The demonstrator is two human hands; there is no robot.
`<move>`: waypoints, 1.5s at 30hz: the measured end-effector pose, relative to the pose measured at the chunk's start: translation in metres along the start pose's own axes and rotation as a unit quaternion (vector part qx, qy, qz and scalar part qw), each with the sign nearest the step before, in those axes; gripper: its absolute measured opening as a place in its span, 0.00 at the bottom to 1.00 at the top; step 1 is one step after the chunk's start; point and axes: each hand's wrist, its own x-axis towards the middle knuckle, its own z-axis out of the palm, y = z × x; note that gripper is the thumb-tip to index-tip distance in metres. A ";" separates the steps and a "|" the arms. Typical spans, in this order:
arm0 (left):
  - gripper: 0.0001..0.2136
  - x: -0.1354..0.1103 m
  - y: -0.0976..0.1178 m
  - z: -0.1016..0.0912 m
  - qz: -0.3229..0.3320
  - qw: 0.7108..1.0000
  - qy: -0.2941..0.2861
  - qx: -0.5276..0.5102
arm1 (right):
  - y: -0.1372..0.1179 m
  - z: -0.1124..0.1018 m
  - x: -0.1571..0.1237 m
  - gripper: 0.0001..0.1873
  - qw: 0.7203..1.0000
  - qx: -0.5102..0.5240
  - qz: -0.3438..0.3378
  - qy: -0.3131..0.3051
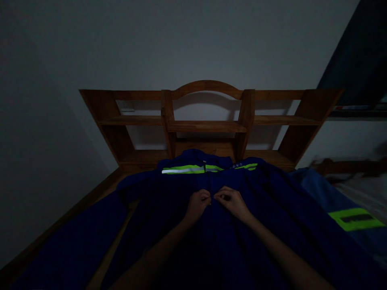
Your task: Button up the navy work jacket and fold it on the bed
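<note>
A dark blue work jacket (169, 197) lies spread out, collar away from me, with yellow-green and silver reflective strips across its chest. Over the middle of its front, my left hand (199, 201) is closed in a pinch at the front edge. Just to the right, my right hand (231, 201) pinches too, thumb against forefinger, at the other side of the front opening. Both hands appear to grip the jacket's front edges; it is too dark to make out a button or zip between them. The sleeves reach out to either side.
Behind the jacket stands a wooden headboard (208, 127) with shelves against a pale wall (145, 44). At the right lies another blue garment (320, 189) with a yellow-green strip. A dark curtain (363, 60) hangs at the upper right. The room is dim.
</note>
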 end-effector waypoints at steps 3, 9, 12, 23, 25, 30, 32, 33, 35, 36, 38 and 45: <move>0.04 0.000 0.002 -0.001 0.002 1.000 -0.004 0.019 | 0.000 0.000 0.000 0.09 1.000 -0.001 -0.007 0.006; 0.04 -0.002 0.005 0.000 -0.004 1.000 0.004 0.001 | 0.000 -0.001 0.001 0.08 1.000 0.005 0.013 0.007; 0.04 -0.003 0.005 0.001 -0.007 1.000 0.005 -0.017 | 0.000 -0.002 0.002 0.07 0.999 0.019 0.030 0.010; 0.05 -0.006 0.010 0.002 -0.022 0.998 0.029 -0.042 | 0.007 0.000 0.003 0.09 0.995 0.068 0.076 -0.006; 0.06 -0.007 0.014 0.003 -0.027 0.998 0.038 -0.048 | 0.008 0.000 0.003 0.10 0.993 0.077 0.084 -0.008; 0.13 -0.009 0.019 0.006 -0.092 0.985 0.038 -0.144 | 0.005 -0.001 0.002 0.07 0.996 0.052 0.068 -0.006; 0.16 -0.009 0.021 0.007 -0.116 0.978 0.040 -0.170 | 0.002 -0.001 0.001 0.05 0.998 0.031 0.045 -0.003; 0.16 -0.009 0.021 0.007 -0.124 0.976 0.045 -0.171 | 0.000 -0.001 0.001 0.05 0.999 0.023 0.036 -0.003; 0.16 -0.009 0.021 0.007 -0.132 0.976 0.057 -0.163 | -0.003 -0.002 0.000 0.04 1.000 0.012 0.025 -0.006; 0.16 -0.009 0.021 0.007 -0.132 0.977 0.060 -0.158 | -0.004 -0.002 0.000 0.04 1.000 0.009 0.022 -0.008; 0.16 -0.008 0.019 0.007 -0.129 0.978 0.064 -0.151 | -0.005 -0.002 0.000 0.04 1.000 0.007 0.019 -0.016; 0.12 -0.006 0.007 0.009 -0.111 0.985 0.066 -0.119 | -0.005 -0.001 0.000 0.05 0.999 0.009 0.018 -0.028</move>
